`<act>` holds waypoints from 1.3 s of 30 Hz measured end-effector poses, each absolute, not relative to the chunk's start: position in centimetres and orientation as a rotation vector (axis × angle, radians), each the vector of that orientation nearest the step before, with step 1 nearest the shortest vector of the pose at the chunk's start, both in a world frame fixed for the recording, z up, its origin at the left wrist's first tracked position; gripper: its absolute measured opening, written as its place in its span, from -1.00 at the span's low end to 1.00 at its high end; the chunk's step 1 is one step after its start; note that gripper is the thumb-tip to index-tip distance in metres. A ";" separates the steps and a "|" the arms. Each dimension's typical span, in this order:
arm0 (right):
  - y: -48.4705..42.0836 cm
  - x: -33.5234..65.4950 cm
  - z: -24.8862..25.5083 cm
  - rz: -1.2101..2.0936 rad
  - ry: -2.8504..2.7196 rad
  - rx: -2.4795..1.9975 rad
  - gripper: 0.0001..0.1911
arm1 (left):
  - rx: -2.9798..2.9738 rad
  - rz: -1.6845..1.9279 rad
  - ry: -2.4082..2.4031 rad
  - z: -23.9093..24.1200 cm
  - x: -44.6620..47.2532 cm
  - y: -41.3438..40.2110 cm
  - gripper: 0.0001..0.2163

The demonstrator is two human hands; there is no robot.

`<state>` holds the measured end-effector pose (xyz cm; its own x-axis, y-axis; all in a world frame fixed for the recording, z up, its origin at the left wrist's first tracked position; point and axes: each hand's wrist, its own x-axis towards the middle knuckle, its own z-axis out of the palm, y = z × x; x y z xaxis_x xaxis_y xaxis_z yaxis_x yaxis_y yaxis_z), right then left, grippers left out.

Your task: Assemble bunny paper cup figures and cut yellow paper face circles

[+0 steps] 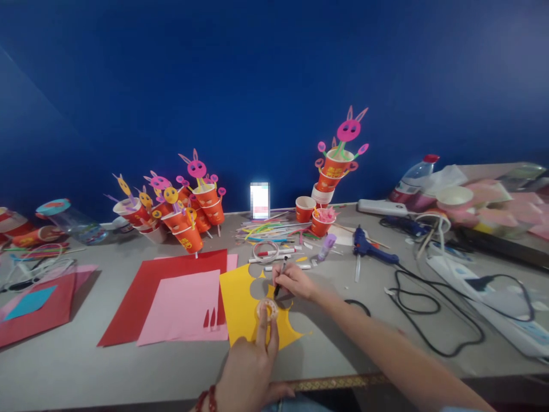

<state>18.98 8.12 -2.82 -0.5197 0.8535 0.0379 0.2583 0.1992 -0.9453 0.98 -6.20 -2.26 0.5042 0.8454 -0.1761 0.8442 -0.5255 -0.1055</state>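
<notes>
My left hand (253, 363) presses a small ring (266, 309), pale with a pattern and like a tape roll, flat onto yellow paper (240, 303). Its index and middle fingers are stretched over the ring; the thumb stands apart. A dark marker (283, 265) is pinched in my right hand (295, 281), its tip down at the ring's upper right edge. Round pieces have been cut from the paper's upper and right sides. Pink paper (184, 303) and a red sheet (128, 309) lie left of it.
Behind the yellow paper lie white markers (283, 252), a clear tape roll (265, 252) and thin sticks (270, 229). A blue glue gun (372, 250), black cable (416, 309) and power strip (484, 303) are at right. Decorated red cups (184, 234) stand along the blue wall.
</notes>
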 end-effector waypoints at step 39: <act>-0.2 21.7 -4.7 0.377 -2.235 -0.971 -0.62 | -2.430 -0.319 -2.032 -0.2 -6.1 11.4 -0.84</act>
